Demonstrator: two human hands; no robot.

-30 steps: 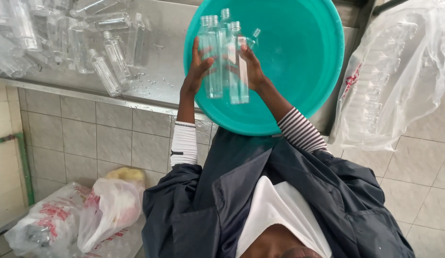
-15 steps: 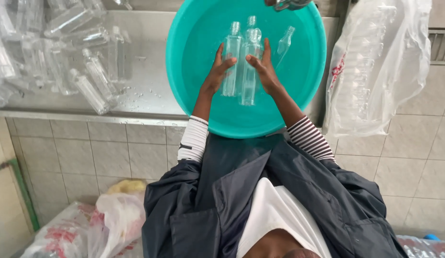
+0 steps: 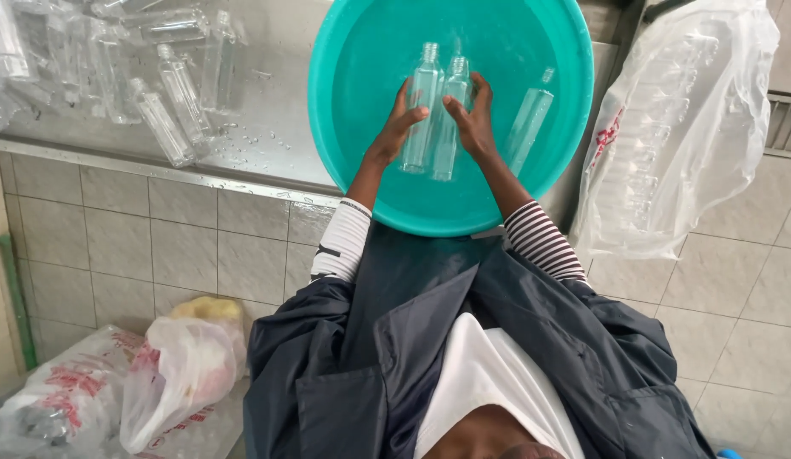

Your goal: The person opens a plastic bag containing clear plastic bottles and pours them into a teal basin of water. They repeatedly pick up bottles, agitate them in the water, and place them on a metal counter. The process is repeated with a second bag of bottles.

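Note:
A round teal basin (image 3: 353, 161) rests on the edge of a steel counter in front of me. Both my hands are inside it. My left hand (image 3: 394, 127) grips a clear plastic bottle (image 3: 423, 89) from its left side. My right hand (image 3: 472, 123) presses a second clear bottle (image 3: 446, 157) against the first. The two bottles lie side by side, necks pointing away from me. A third clear bottle (image 3: 530, 123) lies loose in the basin to the right of my right hand. My sleeves are striped, and I wear a dark apron.
Several clear empty bottles (image 3: 161, 123) lie on the wet steel counter (image 3: 251, 144) left of the basin. A large clear plastic bag (image 3: 680, 144) of bottles hangs at the right. Plastic bags (image 3: 178, 365) sit on the floor at lower left, below the tiled counter front.
My hands have moved lower into the basin with the two bottles held together. The third bottle now lies apart at the right. The view has shifted a little.

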